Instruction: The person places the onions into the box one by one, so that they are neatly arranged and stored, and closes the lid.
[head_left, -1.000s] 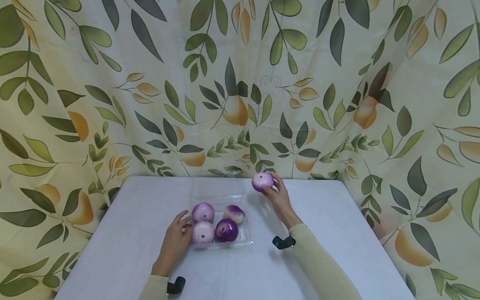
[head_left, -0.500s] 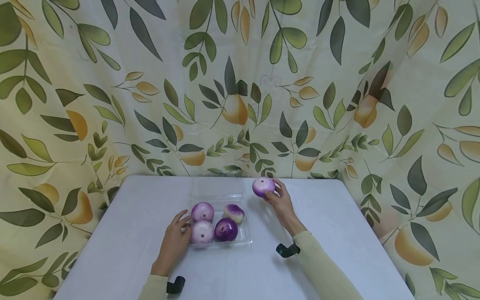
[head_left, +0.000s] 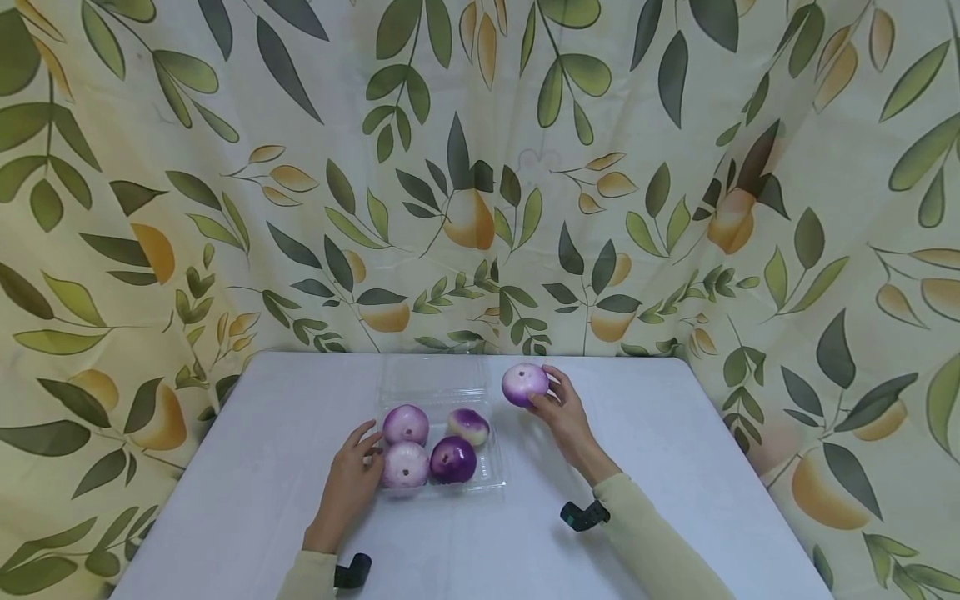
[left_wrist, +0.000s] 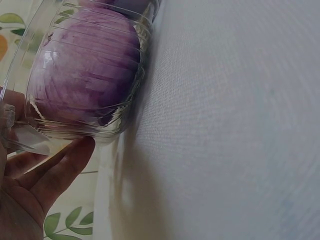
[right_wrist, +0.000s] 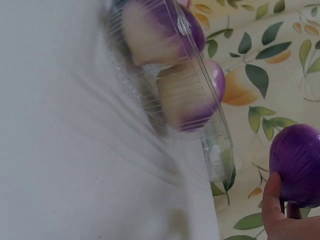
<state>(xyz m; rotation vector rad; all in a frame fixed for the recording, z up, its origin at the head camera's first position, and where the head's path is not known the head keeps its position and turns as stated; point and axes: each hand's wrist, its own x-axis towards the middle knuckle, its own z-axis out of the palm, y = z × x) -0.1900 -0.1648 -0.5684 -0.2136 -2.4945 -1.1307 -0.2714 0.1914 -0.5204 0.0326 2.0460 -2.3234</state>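
My right hand [head_left: 567, 421] grips a purple onion [head_left: 523, 385] between thumb and fingers, raised to the right of the box's back corner. In the right wrist view the onion's skin [right_wrist: 296, 165] is deep purple and streaked. A clear plastic box [head_left: 496, 467] holds several more onions: a pale one [head_left: 405, 467] at front left, a pinkish one [head_left: 406, 425] behind it, a dark glossy one [head_left: 453, 460] at front right and a purple-and-cream one [head_left: 468, 427] at back right. My left hand [head_left: 347, 479] rests its spread, lightly bent fingers against the box's left side.
The box's clear lid [head_left: 435, 379] lies folded back toward the far table edge. Under everything is a white-covered table [head_left: 660, 467]. A leaf-and-fruit patterned curtain [head_left: 480, 275] hangs behind it and at both sides.
My right hand has drawn the onion slightly nearer to me, lower in the head view. The left hand, the box and the onions in it stay where they were.
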